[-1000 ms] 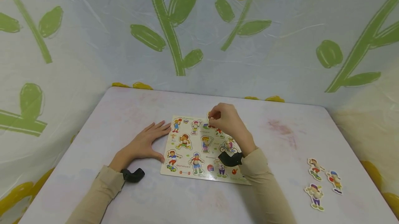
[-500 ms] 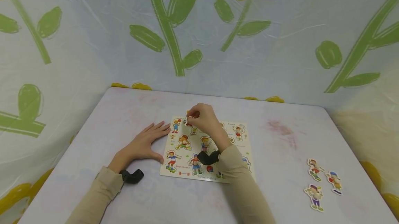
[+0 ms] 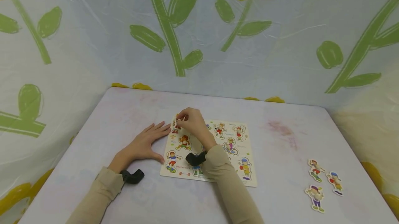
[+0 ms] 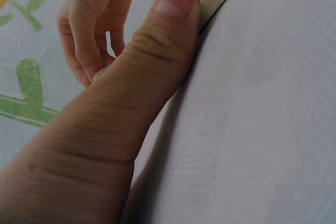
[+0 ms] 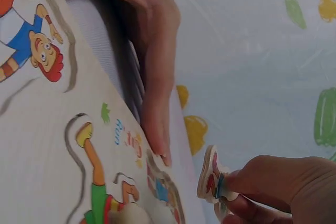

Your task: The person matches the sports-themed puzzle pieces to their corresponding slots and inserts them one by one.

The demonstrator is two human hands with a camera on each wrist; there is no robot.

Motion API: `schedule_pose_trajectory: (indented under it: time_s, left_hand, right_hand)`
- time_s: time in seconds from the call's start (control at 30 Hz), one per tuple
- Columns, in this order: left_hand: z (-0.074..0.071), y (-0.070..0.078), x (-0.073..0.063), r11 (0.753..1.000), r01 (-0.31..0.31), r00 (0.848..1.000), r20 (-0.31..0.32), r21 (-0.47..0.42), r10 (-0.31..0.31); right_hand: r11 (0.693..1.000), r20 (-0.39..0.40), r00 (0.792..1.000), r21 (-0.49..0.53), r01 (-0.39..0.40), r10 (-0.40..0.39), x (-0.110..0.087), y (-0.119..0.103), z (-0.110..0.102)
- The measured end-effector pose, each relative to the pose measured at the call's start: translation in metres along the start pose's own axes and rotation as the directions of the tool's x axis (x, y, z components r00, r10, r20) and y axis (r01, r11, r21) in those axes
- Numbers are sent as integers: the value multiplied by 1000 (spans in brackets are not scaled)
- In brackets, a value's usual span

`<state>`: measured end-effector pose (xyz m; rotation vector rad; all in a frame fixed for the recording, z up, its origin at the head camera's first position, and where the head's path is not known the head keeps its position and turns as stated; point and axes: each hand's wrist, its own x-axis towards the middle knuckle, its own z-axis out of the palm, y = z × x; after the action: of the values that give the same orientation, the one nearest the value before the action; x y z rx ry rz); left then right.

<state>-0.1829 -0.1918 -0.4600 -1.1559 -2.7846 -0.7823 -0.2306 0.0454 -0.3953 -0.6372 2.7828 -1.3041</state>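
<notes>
A wooden puzzle board (image 3: 246, 140) with sports figures lies on the table. My left hand (image 3: 144, 143) rests on the table with fingers spread; its fingertips and thumb are at the board's left edge. In the left wrist view, the left thumb (image 4: 176, 3) is against the board's side. Over the board's upper left corner, my right hand (image 3: 194, 123) pinches a figure-shaped puzzle piece (image 5: 211, 177) between thumb and fingers. It is held upright on edge, overlapping the basketball figure in the head view. The running figure (image 3: 184, 143) sits in the board below.
Three loose puzzle pieces lie at the table's right: one at the back (image 3: 315, 170), one with a blue cap (image 3: 335, 183) and one with purple trousers (image 3: 315, 198). A flower-print sheet (image 3: 118, 61) hangs behind the table (image 3: 280, 196).
My right hand has moved left across the board with the puzzle piece, from the upper middle to the upper left corner. The left hand has stayed in place.
</notes>
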Motion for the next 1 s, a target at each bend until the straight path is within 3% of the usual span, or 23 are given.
schedule_pose_trajectory:
  time_s: [0.43, 1.0]
  left_hand:
    - [-1, 0, 0, 1000, 8, 1000, 9, -6, -8]
    - [0, -2, 1, 1000, 3, 1000, 4, -9, -3]
  right_hand:
    - [1000, 31, 1000, 6, -3, 3, 0, 19, 24]
    - [999, 28, 999, 47, 17, -18, -2, 28, 29]
